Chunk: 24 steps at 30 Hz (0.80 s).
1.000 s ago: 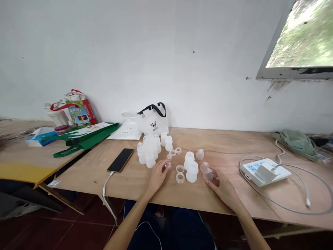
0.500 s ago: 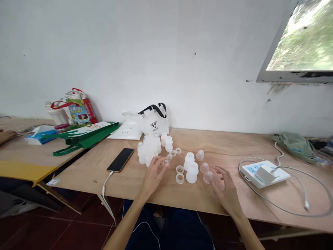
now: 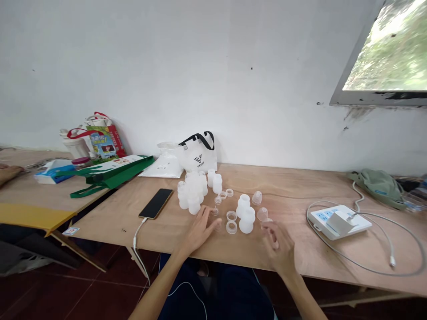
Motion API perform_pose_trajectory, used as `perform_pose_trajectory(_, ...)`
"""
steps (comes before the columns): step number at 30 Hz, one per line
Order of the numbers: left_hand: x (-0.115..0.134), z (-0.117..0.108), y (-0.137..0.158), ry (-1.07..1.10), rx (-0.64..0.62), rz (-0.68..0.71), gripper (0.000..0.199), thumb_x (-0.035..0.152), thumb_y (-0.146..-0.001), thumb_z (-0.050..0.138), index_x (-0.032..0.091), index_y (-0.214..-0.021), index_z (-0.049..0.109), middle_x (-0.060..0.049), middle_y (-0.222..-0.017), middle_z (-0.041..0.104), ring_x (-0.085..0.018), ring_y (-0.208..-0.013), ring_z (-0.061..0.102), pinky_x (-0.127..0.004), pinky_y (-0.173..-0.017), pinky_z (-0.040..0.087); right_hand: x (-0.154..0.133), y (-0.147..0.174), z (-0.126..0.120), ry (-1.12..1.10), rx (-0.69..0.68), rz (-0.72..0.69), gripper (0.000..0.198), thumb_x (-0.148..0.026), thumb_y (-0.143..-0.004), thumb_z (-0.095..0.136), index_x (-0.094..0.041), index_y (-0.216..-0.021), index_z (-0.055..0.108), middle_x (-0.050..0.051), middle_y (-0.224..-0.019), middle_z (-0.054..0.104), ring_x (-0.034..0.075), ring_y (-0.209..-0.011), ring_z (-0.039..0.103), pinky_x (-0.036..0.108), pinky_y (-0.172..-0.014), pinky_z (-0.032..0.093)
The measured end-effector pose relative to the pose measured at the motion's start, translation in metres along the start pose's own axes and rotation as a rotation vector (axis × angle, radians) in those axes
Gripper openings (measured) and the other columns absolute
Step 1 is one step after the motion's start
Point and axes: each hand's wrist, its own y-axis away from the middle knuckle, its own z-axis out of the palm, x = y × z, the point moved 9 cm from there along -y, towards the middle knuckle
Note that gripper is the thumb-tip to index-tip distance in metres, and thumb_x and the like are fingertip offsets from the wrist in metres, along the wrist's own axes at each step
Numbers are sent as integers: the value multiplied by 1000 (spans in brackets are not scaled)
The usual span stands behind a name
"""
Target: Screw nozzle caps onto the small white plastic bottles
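My left hand rests low over the table with thumb and fingers curved around a small clear bottle nipple, partly hidden by the thumb. Just beyond its fingertips are other clear nipples. My right hand has its fingers bent together over a clear domed cap, which they mostly cover. Another domed cap lies close behind it. Between my hands stand two white bottles, with two clear screw rings on their left.
Several white bottles cluster at the back left, before a white bag. A phone with a cable lies left. On the right are a power strip and looping cables. Another person's hand shows at far left.
My left hand has drawn slightly toward me, bringing a clear nipple closer to the table's front. My right hand has moved left and closed over the nearest domed cap.
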Motion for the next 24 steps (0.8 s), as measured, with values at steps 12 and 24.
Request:
perform_pose_trajectory(12, -24, 22, -5, -148, -13, 103, 52, 16, -101, 33, 27, -151, 36, -7, -144, 59, -23, -134, 53, -45, -113, 41, 100, 7, 41, 465, -500, 228, 41, -13, -97, 36, -20, -131, 58, 11, -131, 67, 28, -115, 62, 41, -96, 45)
perform_pose_trajectory(24, -13, 17, 3, -129, 30, 67, 38, 25, -103, 36, 24, -140, 46, -10, -139, 58, -24, -130, 56, -43, -112, 45, 98, 21, 48, 373, -510, 237, 45, -26, -101, 32, -20, -140, 53, 9, -144, 60, 30, -129, 55, 50, -105, 42)
